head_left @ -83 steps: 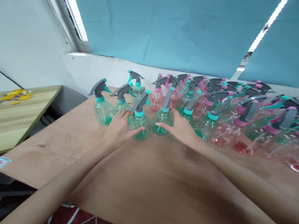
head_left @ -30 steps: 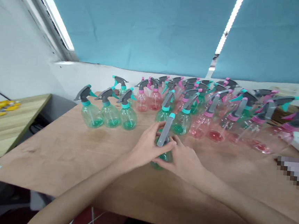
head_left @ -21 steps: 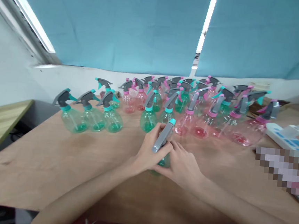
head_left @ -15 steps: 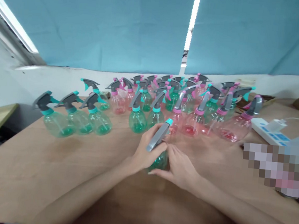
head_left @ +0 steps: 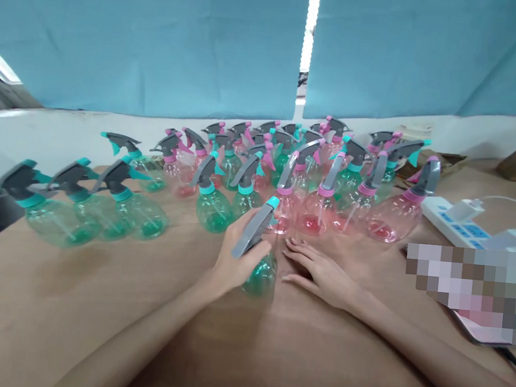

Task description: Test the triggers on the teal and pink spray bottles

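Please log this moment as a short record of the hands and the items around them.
left hand: gripping the green spray bottle at its neck
right hand: flat on the wooden table, open, beside the bottle
behind: green and pink spray bottles standing in a cluster
right side: white power strip

Your left hand (head_left: 234,258) grips a green spray bottle (head_left: 260,275) upright on the wooden table (head_left: 96,288); your right hand (head_left: 318,271) rests flat beside it, fingers extended.
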A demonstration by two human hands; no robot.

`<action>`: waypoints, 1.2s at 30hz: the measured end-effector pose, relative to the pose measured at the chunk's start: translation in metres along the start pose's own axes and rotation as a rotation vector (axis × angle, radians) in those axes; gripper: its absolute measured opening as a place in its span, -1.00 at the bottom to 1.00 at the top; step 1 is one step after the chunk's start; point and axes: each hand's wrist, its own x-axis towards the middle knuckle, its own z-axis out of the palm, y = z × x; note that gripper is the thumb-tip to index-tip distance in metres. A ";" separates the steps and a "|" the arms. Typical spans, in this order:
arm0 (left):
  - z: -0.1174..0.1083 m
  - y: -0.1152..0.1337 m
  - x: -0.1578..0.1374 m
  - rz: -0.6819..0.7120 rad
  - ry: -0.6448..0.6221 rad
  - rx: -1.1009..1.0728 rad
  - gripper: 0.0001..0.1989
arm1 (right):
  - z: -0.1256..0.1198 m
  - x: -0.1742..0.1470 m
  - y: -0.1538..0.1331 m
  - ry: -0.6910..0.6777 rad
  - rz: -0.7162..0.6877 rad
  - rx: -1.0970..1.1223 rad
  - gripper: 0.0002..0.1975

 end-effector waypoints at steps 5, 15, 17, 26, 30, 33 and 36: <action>0.000 0.004 0.002 -0.044 -0.041 -0.006 -0.76 | -0.003 -0.001 -0.002 -0.037 0.037 0.016 -0.41; -0.003 0.006 0.003 -0.043 -0.059 -0.002 -0.79 | -0.005 -0.003 0.002 -0.047 0.041 0.034 -0.46; -0.003 0.007 0.002 -0.068 -0.044 -0.011 -0.78 | -0.005 -0.004 0.002 -0.053 0.040 0.035 -0.46; -0.005 0.011 0.006 -0.035 -0.050 0.059 -0.88 | -0.005 -0.006 0.007 -0.048 0.067 0.064 -0.51; -0.004 0.011 0.006 -0.049 -0.056 0.038 -0.87 | -0.006 -0.006 0.005 -0.035 0.071 0.088 -0.50; -0.003 0.013 0.005 -0.055 -0.045 0.071 -0.88 | -0.006 -0.006 0.004 -0.021 0.078 0.089 -0.51; -0.002 0.014 0.004 -0.057 -0.017 0.117 -0.87 | -0.006 -0.006 0.003 -0.015 0.084 0.052 -0.51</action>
